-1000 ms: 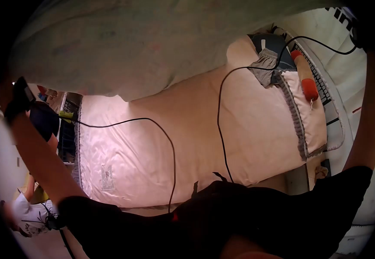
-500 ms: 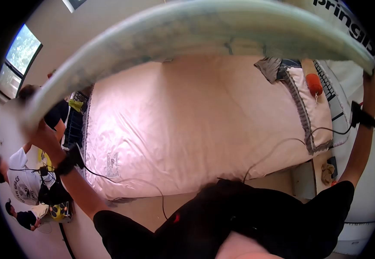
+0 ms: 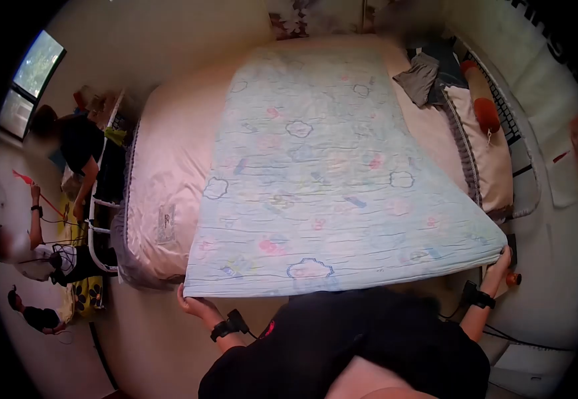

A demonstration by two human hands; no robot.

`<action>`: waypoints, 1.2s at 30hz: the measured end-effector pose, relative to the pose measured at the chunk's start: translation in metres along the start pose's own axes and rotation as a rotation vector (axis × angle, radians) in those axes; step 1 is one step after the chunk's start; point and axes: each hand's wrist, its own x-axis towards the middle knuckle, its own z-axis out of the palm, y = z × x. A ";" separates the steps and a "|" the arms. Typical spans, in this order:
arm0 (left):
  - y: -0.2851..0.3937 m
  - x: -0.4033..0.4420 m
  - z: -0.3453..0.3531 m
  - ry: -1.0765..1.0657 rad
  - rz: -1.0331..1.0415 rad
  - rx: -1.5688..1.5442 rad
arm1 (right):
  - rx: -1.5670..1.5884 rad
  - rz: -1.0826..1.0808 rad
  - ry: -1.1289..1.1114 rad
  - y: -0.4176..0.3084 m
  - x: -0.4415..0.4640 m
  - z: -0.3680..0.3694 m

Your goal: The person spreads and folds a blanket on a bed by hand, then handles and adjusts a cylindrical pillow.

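Note:
A light blue patterned sheet [image 3: 315,179] lies spread over the middle of a bed with a pink cover [image 3: 162,153]. My left hand [image 3: 197,305] grips the sheet's near left corner, just off the bed's front edge. At the near right corner, my right hand [image 3: 499,261] has its fingers closed on the same sheet. The near edge is stretched between both hands, in front of my body. Both wrists wear dark bands with a small device. Part of the pink cover shows on either side of the sheet.
Grey cloth [image 3: 419,78], a pink frilled pillow [image 3: 495,156] and an orange-ended bolster [image 3: 485,113] are at the bed's right end. White metal rails [image 3: 96,233] stand at the left end, with several people beyond. A window [image 3: 38,63] is upper left.
The sheet, raised high before, has come down and now lies over the bed. Both my hands have moved down and inward, toward my body, still holding it.

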 end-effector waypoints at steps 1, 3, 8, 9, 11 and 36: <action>-0.015 -0.012 -0.019 0.036 -0.033 -0.020 | 0.041 0.058 0.011 0.009 0.003 -0.019; -0.025 -0.041 -0.027 0.143 -0.061 0.009 | 0.079 0.152 -0.010 0.014 0.007 -0.046; -0.007 -0.073 -0.030 0.199 0.026 0.037 | -0.099 0.033 0.012 -0.036 -0.041 -0.040; 0.002 -0.075 -0.030 0.179 0.048 0.028 | -0.136 -0.022 0.005 -0.047 -0.043 -0.038; 0.019 -0.073 -0.033 0.137 0.118 -0.024 | -0.168 -0.102 0.002 -0.072 -0.053 -0.028; -0.128 -0.119 -0.235 0.377 -0.049 0.276 | -0.345 -0.083 -0.347 -0.044 -0.051 -0.070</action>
